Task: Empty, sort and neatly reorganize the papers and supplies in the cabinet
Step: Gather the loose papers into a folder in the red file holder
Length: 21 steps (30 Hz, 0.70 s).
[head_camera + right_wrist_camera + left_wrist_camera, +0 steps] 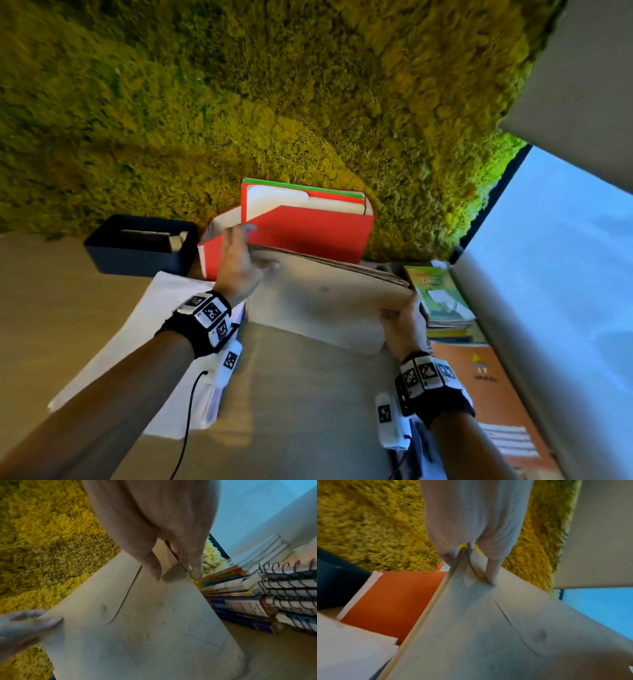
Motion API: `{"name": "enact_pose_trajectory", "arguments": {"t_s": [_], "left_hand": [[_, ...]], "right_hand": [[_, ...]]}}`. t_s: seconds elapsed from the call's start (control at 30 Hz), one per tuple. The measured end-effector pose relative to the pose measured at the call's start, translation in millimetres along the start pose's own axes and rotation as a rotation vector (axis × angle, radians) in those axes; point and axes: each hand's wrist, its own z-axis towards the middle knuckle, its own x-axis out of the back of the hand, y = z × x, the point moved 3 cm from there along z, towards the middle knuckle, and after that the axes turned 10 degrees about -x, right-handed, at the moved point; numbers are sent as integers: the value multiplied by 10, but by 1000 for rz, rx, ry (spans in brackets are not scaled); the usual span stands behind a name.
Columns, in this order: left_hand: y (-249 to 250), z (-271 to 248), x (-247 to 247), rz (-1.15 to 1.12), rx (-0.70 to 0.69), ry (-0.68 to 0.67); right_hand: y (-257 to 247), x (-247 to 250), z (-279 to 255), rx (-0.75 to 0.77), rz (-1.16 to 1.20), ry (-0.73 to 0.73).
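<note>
Against the green moss wall [239, 102], your left hand [239, 260] and right hand [404, 325] pinch opposite corners of a stack of tan paper envelopes [325, 298], fingers curled round its edges.

Two hands — left hand [239, 260], right hand [404, 322]. One stack of brown envelopes [329, 298]. One dark blue box [137, 243]. One red file holder [308, 222] — one book pile [442, 305] at right edge.

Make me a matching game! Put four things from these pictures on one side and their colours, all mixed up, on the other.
Things:
1. bin
2. big envelopes held by both hands
3. upright folder
4. fuzzy wall

Colours:
A. red
B. yellow-green
C. dark blue
D. tan

Pairs: 1-C, 2-D, 3-A, 4-B
</note>
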Motion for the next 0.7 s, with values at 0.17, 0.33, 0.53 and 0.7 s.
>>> {"name": "enact_pose_trajectory", "arguments": {"t_s": [0.17,0.33,0.53,0.7], "left_hand": [[-287,-98,-8,-452,376,-84],[-130,-264,-118,-500,290,-23],[205,-178,-10,-528,155,57],[530,139,260,-570,0,30]], "right_hand": [[-65,-18,18,69,0,-108],[-168,26,-65,229,-77,-11],[-452,226,87,298,-140,105],[-1073,509,84,524,-331,334]]}}
